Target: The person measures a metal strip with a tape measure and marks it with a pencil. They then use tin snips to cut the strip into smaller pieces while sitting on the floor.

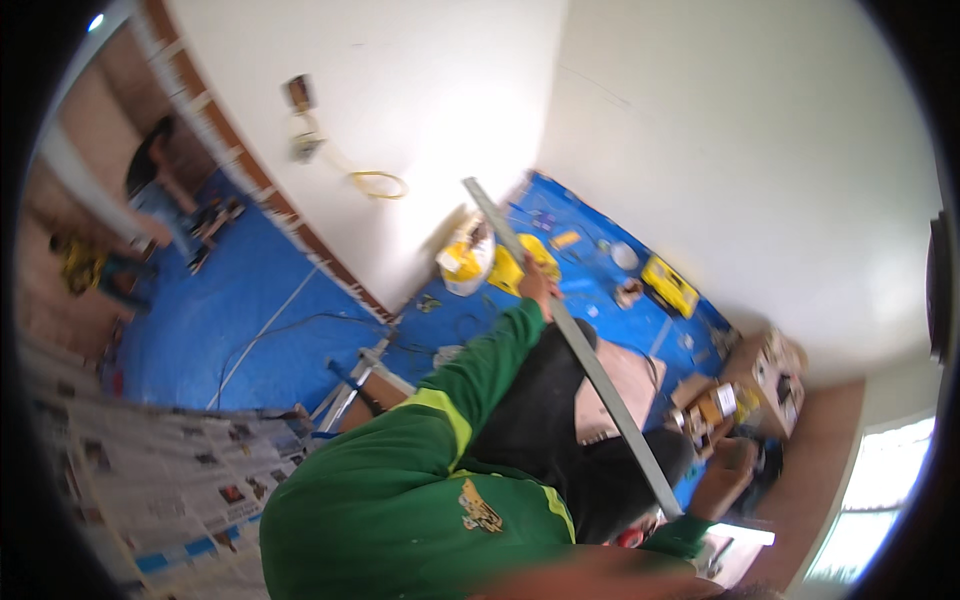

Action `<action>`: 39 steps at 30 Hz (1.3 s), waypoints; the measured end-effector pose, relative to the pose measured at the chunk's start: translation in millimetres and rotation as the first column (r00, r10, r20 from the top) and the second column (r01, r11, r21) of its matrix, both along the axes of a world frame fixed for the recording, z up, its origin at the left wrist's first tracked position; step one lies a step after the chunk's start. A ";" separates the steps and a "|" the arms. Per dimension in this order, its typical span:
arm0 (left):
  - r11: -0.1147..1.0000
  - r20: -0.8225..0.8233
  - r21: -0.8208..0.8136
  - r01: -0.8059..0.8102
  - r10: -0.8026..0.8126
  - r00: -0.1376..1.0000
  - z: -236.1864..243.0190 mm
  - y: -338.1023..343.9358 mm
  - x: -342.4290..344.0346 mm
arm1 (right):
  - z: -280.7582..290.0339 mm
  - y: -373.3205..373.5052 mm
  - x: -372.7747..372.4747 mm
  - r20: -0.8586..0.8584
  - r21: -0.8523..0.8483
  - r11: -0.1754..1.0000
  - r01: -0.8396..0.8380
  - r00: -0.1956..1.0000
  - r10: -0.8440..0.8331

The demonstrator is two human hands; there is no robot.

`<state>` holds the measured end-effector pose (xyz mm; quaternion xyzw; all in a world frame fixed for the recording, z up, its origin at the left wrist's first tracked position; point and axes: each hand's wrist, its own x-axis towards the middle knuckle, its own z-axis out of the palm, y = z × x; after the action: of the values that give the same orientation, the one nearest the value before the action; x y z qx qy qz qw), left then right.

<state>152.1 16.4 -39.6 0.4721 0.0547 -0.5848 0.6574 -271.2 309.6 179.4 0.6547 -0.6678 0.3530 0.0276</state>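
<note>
My left hand [538, 288] is closed round a long, straight grey bar [605, 380], gripping it above its middle. The bar slants from near the wall corner, across my bent dark-trousered legs, down toward my right sleeve. My right hand [726, 474] is raised beyond the bar's lower end, apart from it. Its fingers look curled but are blurred, and whether they hold anything is unclear. Between the bar and the boxes lies a pale pink board [628, 385], partly hidden by my legs. A bright white strip [745, 534] shows below my right wrist.
Blue sheeting [270, 350] covers the floor. White-and-yellow bags [468, 258], a yellow case [670, 286] and cardboard boxes [715, 408] stand along the walls. A socket box [305, 145] dangles by its cable. Newspaper [200, 470] lies at left. Another person [160, 195] bends beyond the doorway.
</note>
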 end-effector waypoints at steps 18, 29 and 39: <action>0.997 -0.012 0.005 0.081 -0.081 0.997 12.4 -2.2 -32.9 | 8.9 153.5 -133.0 0.797 -0.113 0.921 0.373 0.587 -0.139; 0.997 0.052 0.010 0.075 -0.075 0.996 27.1 6.1 -37.5 | -12.5 6.6 31.1 -0.013 0.005 0.986 0.165 0.986 -0.165; 0.997 0.033 -0.055 0.063 -0.061 0.998 21.1 13.1 -21.3 | -58.4 -16.4 97.2 -0.212 0.237 0.967 0.098 0.976 -0.047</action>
<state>130.9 29.4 -18.5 0.4642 0.0133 -0.5988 0.6525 -174.0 293.1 121.0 0.6611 -0.7234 0.1970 0.0280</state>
